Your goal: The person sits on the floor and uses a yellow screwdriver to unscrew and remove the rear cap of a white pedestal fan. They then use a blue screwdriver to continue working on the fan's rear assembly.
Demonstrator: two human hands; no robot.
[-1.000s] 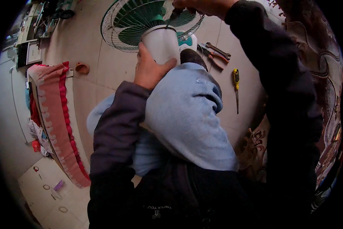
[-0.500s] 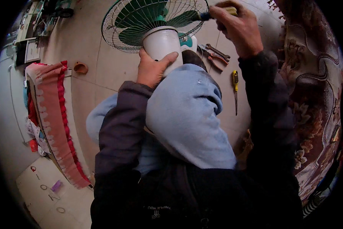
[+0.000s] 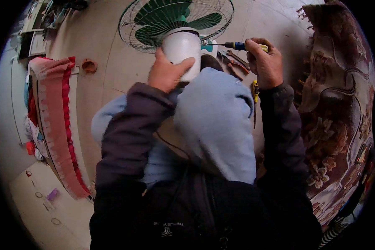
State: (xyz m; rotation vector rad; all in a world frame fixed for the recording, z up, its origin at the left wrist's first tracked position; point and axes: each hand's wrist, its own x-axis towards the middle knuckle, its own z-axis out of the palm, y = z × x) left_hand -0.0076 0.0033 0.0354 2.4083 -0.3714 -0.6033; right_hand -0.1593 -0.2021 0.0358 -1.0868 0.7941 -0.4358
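Observation:
A fan with green blades (image 3: 154, 35) inside a round wire cage (image 3: 127, 36) stands ahead of me. My left hand (image 3: 167, 71) is closed around its white motor housing (image 3: 181, 52), thumb across the near side. In my right hand (image 3: 266, 62) is a screwdriver (image 3: 239, 46) with a blue and yellow handle. Its shaft points left, with the tip close beside the housing; whether it touches cannot be made out. Part of the fan's white and green base (image 3: 209, 48) shows behind the shaft.
Pliers with orange handles (image 3: 237, 68) and a wrench (image 3: 236, 56) lie on the tiled floor, beside a yellow-handled screwdriver (image 3: 255, 93). A brown bowl-like piece (image 3: 89, 66) sits left. Flowered fabric (image 3: 333, 104) hangs at right; a pink-covered piece of furniture (image 3: 54, 121) stands left.
My right hand has come down from beside the cage, and the screwdriver's shaft now lies level near the housing. In the picture, the fan and my left hand sit slightly differently.

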